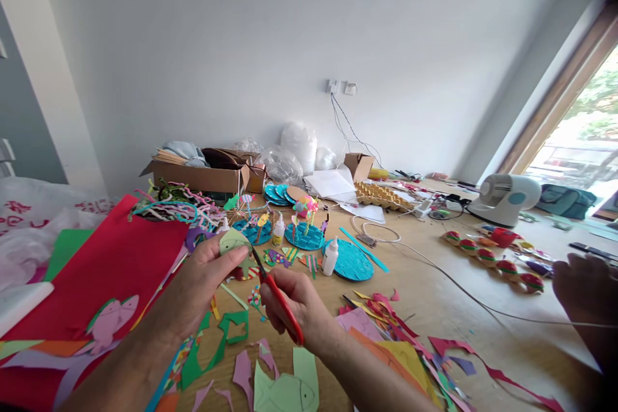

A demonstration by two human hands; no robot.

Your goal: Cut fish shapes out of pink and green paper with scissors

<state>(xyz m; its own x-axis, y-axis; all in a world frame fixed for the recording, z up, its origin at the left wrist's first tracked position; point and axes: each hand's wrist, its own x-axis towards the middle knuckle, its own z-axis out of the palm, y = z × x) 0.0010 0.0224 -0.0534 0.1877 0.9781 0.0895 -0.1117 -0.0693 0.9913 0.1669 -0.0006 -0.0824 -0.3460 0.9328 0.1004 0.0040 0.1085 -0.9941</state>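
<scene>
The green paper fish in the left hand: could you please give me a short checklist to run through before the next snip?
1. Left hand pinches the green paper fish firmly: ok.
2. Right hand holds the red-handled scissors: ok.
3. Blade tips meet the fish's lower edge: ok, as far as the head view shows.
4. Left fingertips clear of the blades: cannot tell, they sit close.
5. Glue bottle stands upright, away from both hands: ok.
6. Another person's hand at the right edge stays apart from the scissors: ok.
</scene>
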